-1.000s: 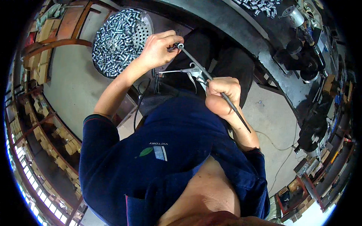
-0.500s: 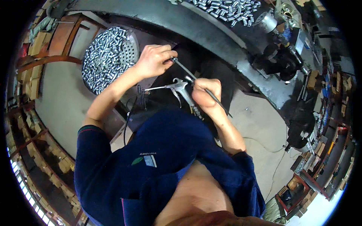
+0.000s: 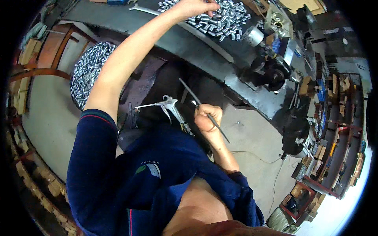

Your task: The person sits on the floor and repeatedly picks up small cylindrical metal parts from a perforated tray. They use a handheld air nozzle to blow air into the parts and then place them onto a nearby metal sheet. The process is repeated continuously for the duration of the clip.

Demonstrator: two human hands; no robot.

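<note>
My right hand (image 3: 208, 118) is closed around a thin, dark metal rod (image 3: 186, 87), which slants from upper left to lower right. A small shiny metal piece (image 3: 194, 102) shows by its fingers. Far forward, my left hand (image 3: 197, 7) hangs over a pile of small silver metal sleeves (image 3: 220, 23) on the bench. Its fingers point down and look apart, though the frame's top edge cuts off part of the hand. An air blow gun (image 3: 170, 105) with a long thin nozzle lies across my lap, left of my right hand.
A round basket of similar metal sleeves (image 3: 84, 74) stands at the left, partly behind my left forearm. A wrench (image 3: 145, 10) lies on the dark bench (image 3: 114, 19). A black machine (image 3: 271, 72) is mounted at the right, and shelves (image 3: 334, 133) stand beyond it.
My left hand has left the rod's upper end and reached forward to the pile on the bench. My right hand, still on the rod, appears slightly lower as the view shifted.
</note>
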